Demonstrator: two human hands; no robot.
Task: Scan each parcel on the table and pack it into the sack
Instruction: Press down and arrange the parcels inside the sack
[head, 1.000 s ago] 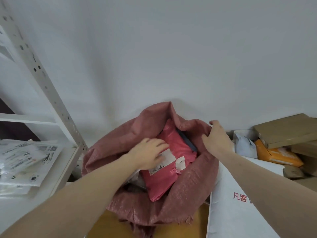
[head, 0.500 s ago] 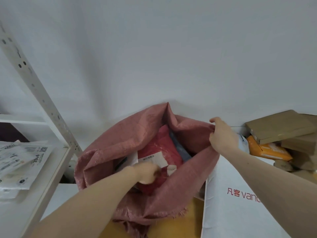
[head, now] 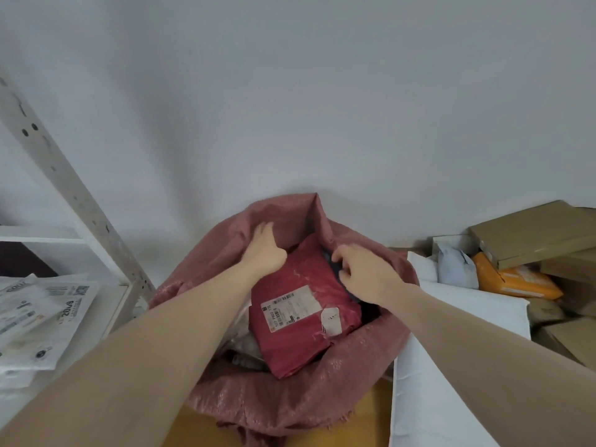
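Sack: the pink woven sack (head: 300, 404) stood open against the far wall.
Parcel: a red mailer (head: 300, 317) with a white label lay inside, between both hands.
Left hand: the left hand (head: 263, 253) pressed the sack's far-left inner wall, fingers spread flat.
Right hand: the right hand (head: 364, 272) curled over the mailer's right edge; whether it gripped anything I could not tell.
Right side: cardboard boxes (head: 532, 233) and an orange parcel (head: 516, 279) were piled there.

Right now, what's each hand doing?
Left hand: open, fingers pressing the sack wall.
Right hand: fingers curled inside the sack; a grip cannot be told.
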